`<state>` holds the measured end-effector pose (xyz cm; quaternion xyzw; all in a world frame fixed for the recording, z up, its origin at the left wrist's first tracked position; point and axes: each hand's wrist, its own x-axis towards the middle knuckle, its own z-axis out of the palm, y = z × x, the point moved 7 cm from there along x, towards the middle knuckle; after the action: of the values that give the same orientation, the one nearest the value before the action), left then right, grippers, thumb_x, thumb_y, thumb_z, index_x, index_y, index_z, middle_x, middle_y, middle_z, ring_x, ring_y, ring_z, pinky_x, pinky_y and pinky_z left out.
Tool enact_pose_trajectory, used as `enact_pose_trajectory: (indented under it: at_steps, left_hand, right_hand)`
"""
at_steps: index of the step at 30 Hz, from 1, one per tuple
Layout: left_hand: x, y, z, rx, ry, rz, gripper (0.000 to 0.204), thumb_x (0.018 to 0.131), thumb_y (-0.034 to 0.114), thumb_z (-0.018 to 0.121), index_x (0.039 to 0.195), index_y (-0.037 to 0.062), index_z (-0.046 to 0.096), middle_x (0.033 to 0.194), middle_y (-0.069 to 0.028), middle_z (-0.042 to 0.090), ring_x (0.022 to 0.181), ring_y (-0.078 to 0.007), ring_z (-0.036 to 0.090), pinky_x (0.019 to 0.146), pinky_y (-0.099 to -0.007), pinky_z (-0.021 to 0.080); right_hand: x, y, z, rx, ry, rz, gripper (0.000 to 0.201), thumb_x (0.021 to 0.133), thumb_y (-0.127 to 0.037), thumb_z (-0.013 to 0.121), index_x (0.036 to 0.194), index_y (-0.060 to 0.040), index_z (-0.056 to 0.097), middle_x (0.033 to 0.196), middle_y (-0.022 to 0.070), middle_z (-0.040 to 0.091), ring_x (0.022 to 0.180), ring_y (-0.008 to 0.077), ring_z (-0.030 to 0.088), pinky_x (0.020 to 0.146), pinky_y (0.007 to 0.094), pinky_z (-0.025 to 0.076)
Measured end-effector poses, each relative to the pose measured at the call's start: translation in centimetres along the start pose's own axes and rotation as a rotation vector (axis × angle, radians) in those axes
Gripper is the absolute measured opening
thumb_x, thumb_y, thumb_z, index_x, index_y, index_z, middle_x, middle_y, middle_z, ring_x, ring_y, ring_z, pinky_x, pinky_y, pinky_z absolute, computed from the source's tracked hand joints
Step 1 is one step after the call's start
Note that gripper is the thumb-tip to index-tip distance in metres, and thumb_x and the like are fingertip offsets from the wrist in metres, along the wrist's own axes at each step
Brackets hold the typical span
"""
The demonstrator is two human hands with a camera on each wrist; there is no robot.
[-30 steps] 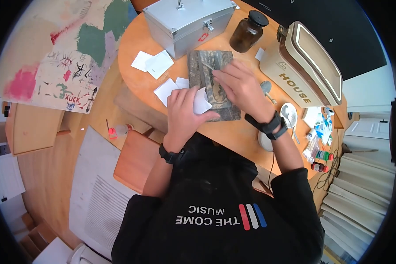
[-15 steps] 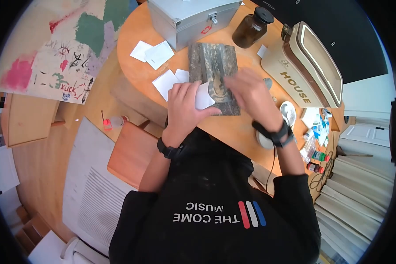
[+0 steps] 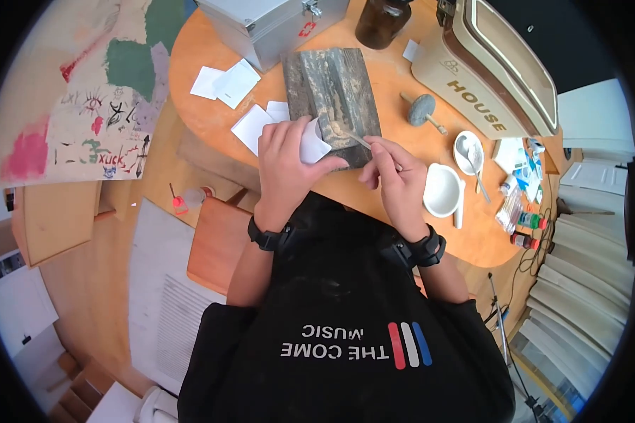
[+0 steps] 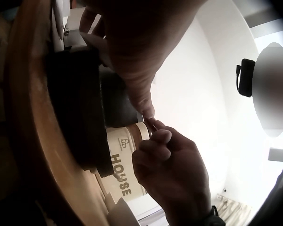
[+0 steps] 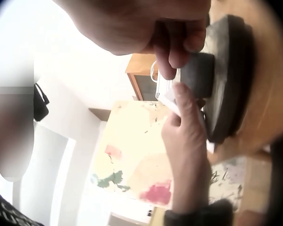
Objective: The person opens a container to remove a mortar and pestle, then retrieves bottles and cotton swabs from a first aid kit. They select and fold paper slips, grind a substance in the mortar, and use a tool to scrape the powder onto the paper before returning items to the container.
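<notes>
A dark grey block with a long groove, a grinding trough point(image 3: 331, 88), lies on the table in front of the person. Brownish powder point(image 3: 336, 127) is gathered at the groove's near end. My left hand point(image 3: 287, 158) holds a bent piece of white paper point(image 3: 315, 143) against the trough's near left end, its thumb stretched along the near edge. Between thumb and fingers, my right hand point(image 3: 400, 180) pinches a thin, spatula-like stick point(image 3: 358, 139), whose tip is at the powder. In the left wrist view the right hand point(image 4: 172, 169) appears just beyond the left thumb.
A stone wheel on a wooden axle point(image 3: 422, 109), a white mortar point(image 3: 442, 190) and a white dish point(image 3: 467, 151) with a spoon stand at right. Paper sheets point(image 3: 236, 83) lie at left. Behind are a metal case point(image 3: 275, 32), a brown jar point(image 3: 382, 25) and a cream box point(image 3: 483, 77).
My right hand has drawn back from the groove's far part to its near end, bringing the spatula-like stick. My left hand stays at the trough with the paper. The head view has shifted.
</notes>
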<state>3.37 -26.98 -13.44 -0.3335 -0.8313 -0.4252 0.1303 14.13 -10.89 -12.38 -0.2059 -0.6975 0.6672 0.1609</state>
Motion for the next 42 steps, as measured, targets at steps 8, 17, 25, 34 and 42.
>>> enact_pose_trajectory:
  at_steps: [8,17,25,34,42]
  left_hand:
    - [-0.2,0.3,0.0,0.031,-0.014,-0.018,0.081,0.058,0.041,0.096,0.121,-0.0002,0.065,0.105,-0.0120,0.067,0.100,-0.0336,0.057,0.090,-0.0438,0.048]
    - [-0.3,0.8,0.1,0.036,-0.026,-0.042,0.082,0.057,0.035,0.097,0.124,-0.0016,0.064,0.110,-0.0142,0.066,0.102,-0.0360,0.057,0.090,-0.0449,0.049]
    - [-0.6,0.6,0.2,0.022,-0.011,-0.024,0.077,0.059,0.027,0.096,0.124,-0.0011,0.064,0.109,-0.0138,0.065,0.102,-0.0360,0.056,0.091,-0.0446,0.048]
    - [-0.8,0.3,0.3,0.015,-0.046,-0.025,0.071,0.062,0.030,0.095,0.120,0.0016,0.065,0.108,-0.0118,0.066,0.101,-0.0340,0.056,0.091,-0.0436,0.047]
    - [-1.0,0.7,0.2,0.054,-0.039,-0.010,0.079,0.061,0.041,0.095,0.121,0.0002,0.064,0.108,-0.0121,0.065,0.101,-0.0339,0.056,0.091,-0.0436,0.047]
  right_hand:
    - [-1.8,1.0,2.4,0.340,0.095,0.093,0.024,0.105,-0.010,0.060,0.120,0.0052,0.069,0.075,0.0091,0.070,0.061,0.0140,0.061,0.059,0.0272,0.049]
    - [-0.1,-4.4,2.4,-0.639,-0.017,-0.563,0.019,0.095,-0.001,0.067,0.114,0.0042,0.070,0.074,0.0152,0.068,0.064,0.0259,0.070,0.057,0.0343,0.052]
    - [-3.4,-2.0,2.5,-0.333,0.116,-0.433,0.024,0.091,0.005,0.068,0.115,0.0051,0.070,0.071,0.0146,0.065,0.060,0.0262,0.065,0.054,0.0343,0.050]
    - [-3.3,-3.2,4.0,-0.575,0.013,-0.823,0.038,0.081,0.011,0.070,0.119,0.0080,0.066,0.068,0.0110,0.056,0.057,0.0271,0.057,0.053,0.0383,0.046]
    - [-4.3,-2.9,3.5,-0.673,-0.038,-0.822,0.043,0.075,0.011,0.070,0.118,0.0091,0.066,0.071,0.0114,0.058,0.058,0.0265,0.058,0.052,0.0393,0.046]
